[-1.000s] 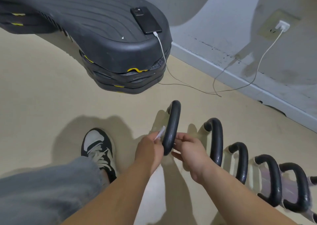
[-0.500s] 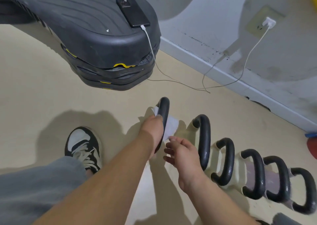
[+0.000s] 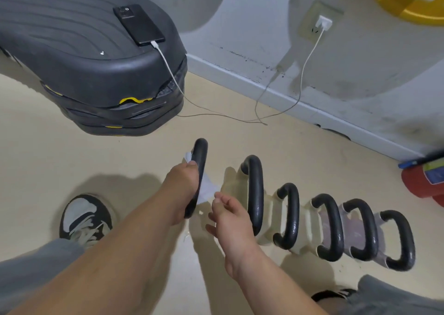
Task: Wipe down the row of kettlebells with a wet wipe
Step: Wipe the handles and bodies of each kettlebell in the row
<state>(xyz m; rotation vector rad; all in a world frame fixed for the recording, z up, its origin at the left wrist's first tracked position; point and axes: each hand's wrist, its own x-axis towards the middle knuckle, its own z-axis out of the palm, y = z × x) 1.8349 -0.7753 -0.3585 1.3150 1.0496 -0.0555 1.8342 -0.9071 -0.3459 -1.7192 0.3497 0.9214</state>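
Several kettlebells with black handles stand in a row on the beige floor, running from the first handle (image 3: 200, 156) rightward to the last one (image 3: 401, 240). My left hand (image 3: 183, 192) is wrapped around the first handle with a white wet wipe (image 3: 206, 189) pressed against it; the wipe sticks out above and below my fingers. My right hand (image 3: 230, 221) hovers just right of that handle, fingers apart, holding nothing. The second kettlebell handle (image 3: 255, 189) stands just beyond my right hand. The first kettlebell's body is hidden under my arms.
A stack of black step platforms (image 3: 96, 69) sits at the upper left, with a phone (image 3: 138, 25) charging on top. Its white cable (image 3: 305, 69) runs across the floor to a wall socket. My shoe (image 3: 84, 216) is at the left. A red object (image 3: 422, 182) lies at the right edge.
My right hand let go of the first handle and drew back, fingers apart. My left hand slid up the handle with the wipe wrapped on it. The view shifted right.
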